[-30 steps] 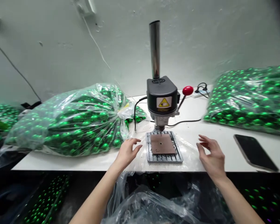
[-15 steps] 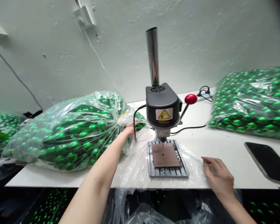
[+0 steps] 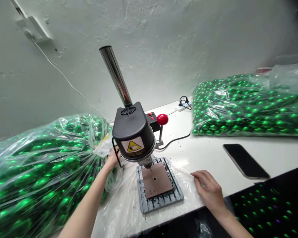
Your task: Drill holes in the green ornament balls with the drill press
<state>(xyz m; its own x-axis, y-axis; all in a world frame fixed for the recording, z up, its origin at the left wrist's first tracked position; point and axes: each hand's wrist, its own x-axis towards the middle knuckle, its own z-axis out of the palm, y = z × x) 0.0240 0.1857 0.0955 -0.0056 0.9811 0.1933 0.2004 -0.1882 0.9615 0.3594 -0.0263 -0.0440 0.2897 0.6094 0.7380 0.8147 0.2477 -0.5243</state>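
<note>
My left hand reaches to the gathered neck of a large clear plastic bag full of shiny green balls. Its fingers are mostly hidden behind the black head of a bench drill press. My right hand rests near the table's front edge, on thin clear plastic, with loosely bent fingers apart from the thumb and nothing held. Between the hands is the press's grey slotted base. On it lies a brown square plate with a small hole under the drill bit; dark shavings surround it.
Another clear bag of green balls lies at the back right. A phone is on the white table in front of it. A power strip and black cable lie behind. More green balls show below the table edge.
My view has turned right and tilted, so the drill press appears further left. My left hand's fingers are now more hidden behind the press. My right hand keeps nearly the same pose.
</note>
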